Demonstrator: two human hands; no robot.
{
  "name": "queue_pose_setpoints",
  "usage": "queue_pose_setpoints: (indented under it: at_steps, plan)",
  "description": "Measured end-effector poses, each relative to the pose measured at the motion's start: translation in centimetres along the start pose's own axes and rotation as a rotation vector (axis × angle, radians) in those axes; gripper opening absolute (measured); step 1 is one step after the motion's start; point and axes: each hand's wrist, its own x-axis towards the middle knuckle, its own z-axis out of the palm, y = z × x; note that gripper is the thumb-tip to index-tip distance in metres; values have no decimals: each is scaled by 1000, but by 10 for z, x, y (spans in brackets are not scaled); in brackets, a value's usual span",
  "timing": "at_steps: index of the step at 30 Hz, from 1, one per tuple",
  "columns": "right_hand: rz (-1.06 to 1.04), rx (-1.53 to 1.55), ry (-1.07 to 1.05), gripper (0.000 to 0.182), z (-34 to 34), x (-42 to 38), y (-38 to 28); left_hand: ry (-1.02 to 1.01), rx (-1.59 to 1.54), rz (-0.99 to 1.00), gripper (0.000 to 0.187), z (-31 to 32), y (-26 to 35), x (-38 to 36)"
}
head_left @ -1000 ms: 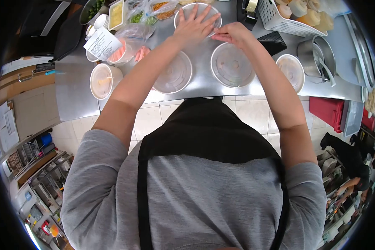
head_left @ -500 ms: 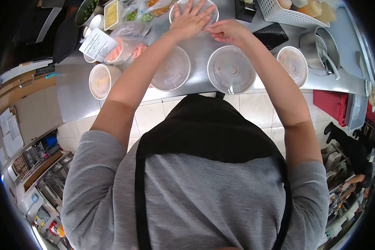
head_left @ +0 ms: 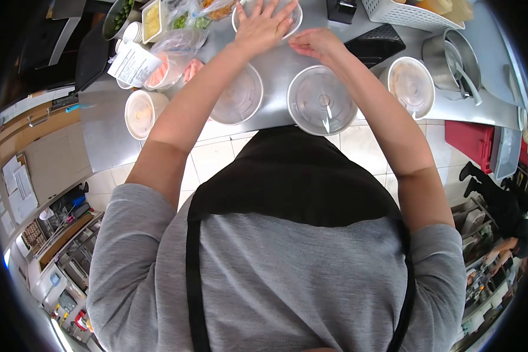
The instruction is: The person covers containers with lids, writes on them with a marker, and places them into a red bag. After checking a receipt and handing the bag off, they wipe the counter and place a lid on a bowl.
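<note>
At the top of the counter, my left hand (head_left: 264, 24) lies spread and flat across the lidded round container (head_left: 299, 23). To the right of its rim is my right hand (head_left: 312, 43), fingers stretched and loosely bent with nothing visible in them, tips close by the container's edge. Below my hands stand two large round containers with clear lids: one (head_left: 240, 97) partly behind my left forearm, the other (head_left: 322, 100) left of my right forearm. Smaller lidded tubs sit farther out, one at left (head_left: 142, 114) and one at right (head_left: 410, 87).
A printed slip (head_left: 134, 64) lies by plastic bags (head_left: 180, 46) and a tray of yellow food (head_left: 152, 20). At right are a black slotted holder (head_left: 376, 46), a white basket (head_left: 402, 17) and a steel pot (head_left: 446, 67) with a ladle. Another person (head_left: 501, 205) stands at far right.
My right hand has loosened from a pinch at the container's rim and shifted slightly away. My left hand stays spread on the lid. The whole view has shifted a little.
</note>
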Motion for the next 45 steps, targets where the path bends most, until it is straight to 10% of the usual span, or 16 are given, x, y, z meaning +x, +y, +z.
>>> queue_pose_setpoints:
  at_steps: [4, 7, 19, 45]
  plan:
    - [-353, -436, 41, 19, -16, 17, 9, 3, 31, -62, 46, -5, 5, 2]
    - [-200, 144, 57, 25, -13, 6, -6, 20, 21, -95, 47, -6, 8, 3]
    - [-387, -127, 272, 39, 3, 13, -3, -97, -18, -143, 55, -18, 14, 6]
    - [23, 543, 79, 20, -17, 6, -3, -163, -46, -156, 54, -19, 19, 13]
